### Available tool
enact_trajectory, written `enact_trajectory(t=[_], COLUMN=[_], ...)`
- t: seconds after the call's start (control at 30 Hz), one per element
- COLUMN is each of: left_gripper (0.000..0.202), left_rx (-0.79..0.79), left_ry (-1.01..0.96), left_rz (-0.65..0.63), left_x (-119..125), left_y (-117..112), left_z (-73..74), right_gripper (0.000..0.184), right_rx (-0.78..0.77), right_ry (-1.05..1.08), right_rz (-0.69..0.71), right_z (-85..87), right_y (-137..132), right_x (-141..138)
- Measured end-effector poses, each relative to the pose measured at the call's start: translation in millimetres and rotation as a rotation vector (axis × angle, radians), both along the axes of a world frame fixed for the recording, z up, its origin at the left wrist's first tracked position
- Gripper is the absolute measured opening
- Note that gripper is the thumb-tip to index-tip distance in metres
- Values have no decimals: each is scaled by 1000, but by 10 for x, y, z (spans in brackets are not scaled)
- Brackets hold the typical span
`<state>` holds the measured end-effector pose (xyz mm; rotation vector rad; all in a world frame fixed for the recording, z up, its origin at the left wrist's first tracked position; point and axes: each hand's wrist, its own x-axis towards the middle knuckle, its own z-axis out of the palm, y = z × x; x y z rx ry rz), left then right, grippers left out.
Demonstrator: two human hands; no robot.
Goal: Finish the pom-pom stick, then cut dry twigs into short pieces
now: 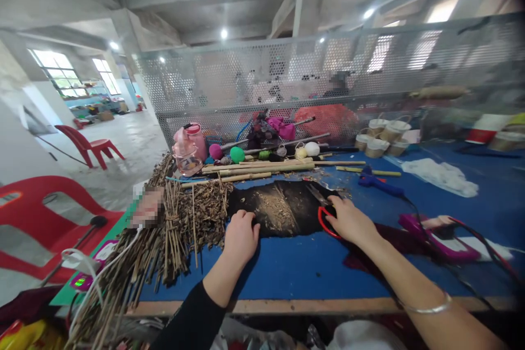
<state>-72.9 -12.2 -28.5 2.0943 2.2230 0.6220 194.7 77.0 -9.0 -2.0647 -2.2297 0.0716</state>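
Observation:
My left hand (pixel 241 236) rests with curled fingers on the near left edge of a black cloth (pixel 283 209) strewn with wood shavings on the blue table (pixel 295 270). My right hand (pixel 349 220) lies over the red-handled scissors (pixel 327 213) at the cloth's right edge, fingers on the handles. The scissor blades point away across the cloth. A silver bangle (pixel 426 307) circles my right wrist.
A heap of dry twigs (pixel 172 229) lies left of the cloth. Bamboo sticks (pixel 262 168), yarn balls (pixel 237 153) and a pink bottle (pixel 191 145) sit behind. A blue glue gun (pixel 379 183), a purple tool (pixel 435 238), small baskets (pixel 381 139) and red chairs (pixel 45 219) surround.

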Motion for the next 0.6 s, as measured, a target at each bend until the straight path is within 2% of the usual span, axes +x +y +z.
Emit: enact_trajectory(t=[0.07, 0.13, 0.2, 0.27, 0.33, 0.4, 0.5, 0.6], left_gripper=[23, 22, 21, 20, 19, 19, 20, 21], left_rx=[-4, -50, -113, -145, -138, -122, -107, -111], left_ry=[27, 75, 117, 147, 158, 150, 125, 104], left_rz=[145, 261, 303, 288, 253, 228, 214, 192], left_x=[-44, -72, -67, -37, -1, 19, 14, -3], left_y=[-37, -75, -105, -122, -129, -133, -146, -171], left_z=[43, 89, 120, 128, 114, 90, 71, 93], right_gripper=[39, 38, 40, 37, 27, 27, 39, 54], right_rx=[-42, -11, 25, 22, -18, -52, -84, -99], right_ry=[-38, -27, 7, 57, 100, 129, 150, 157], right_rz=[43, 95, 177, 304, 414, 460, 434, 383], right_z=[129, 261, 373, 434, 427, 362, 221, 114], right_y=[49, 70, 64, 40, 15, 5, 13, 18], right_x=[-170, -349, -594, -924, -1310, -1691, -2146, -2412])
